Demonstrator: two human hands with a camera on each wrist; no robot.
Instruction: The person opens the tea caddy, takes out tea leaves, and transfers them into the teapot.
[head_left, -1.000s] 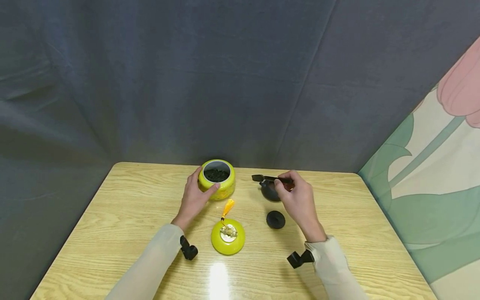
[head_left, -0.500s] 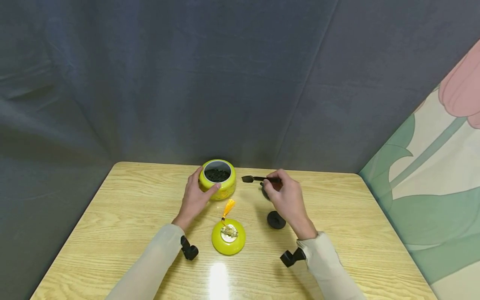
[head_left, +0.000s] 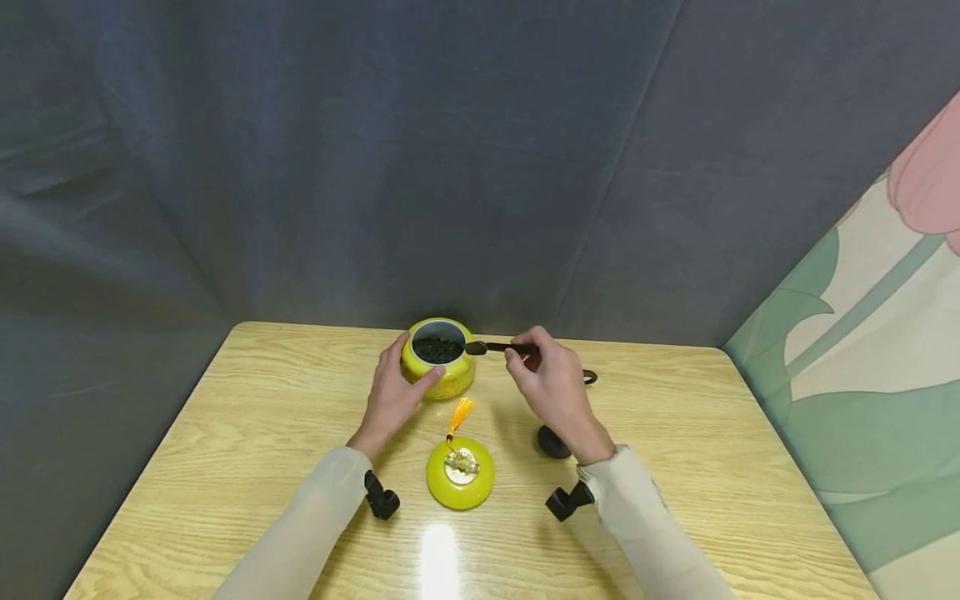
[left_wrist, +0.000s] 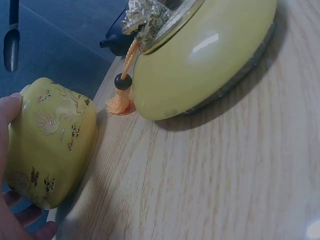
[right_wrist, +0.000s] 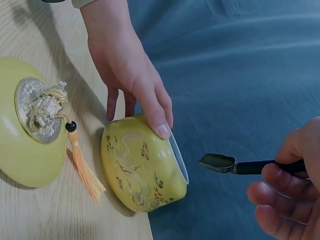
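My left hand (head_left: 395, 390) holds a yellow tea jar (head_left: 452, 385) by its side, thumb at the front and fingers round the left. Dark tea leaves (head_left: 437, 351) lie inside the jar, whose mouth is uncovered. Between thumb and fingers, my right hand (head_left: 557, 383) pinches a small tea scoop (right_wrist: 217, 162) by its dark handle. In the head view the scoop's bowl overlaps the jar's right rim; the right wrist view shows it above the mouth, apart from the rim. The yellow jar lid (head_left: 442, 492), with a gilt knob and orange tassel (head_left: 461, 411), lies in front of the jar.
A dark teapot (left_wrist: 119, 42) stands right of the jar, mostly behind my right hand in the head view, its handle (head_left: 591, 377) showing. Its small black lid (head_left: 552, 443) lies nearer, partly covered by my wrist. A dark curtain (head_left: 450, 167) hangs behind the table.
My right hand has moved left with the tea scoop, from above the teapot to the jar's right rim. My left hand keeps its hold on the jar.
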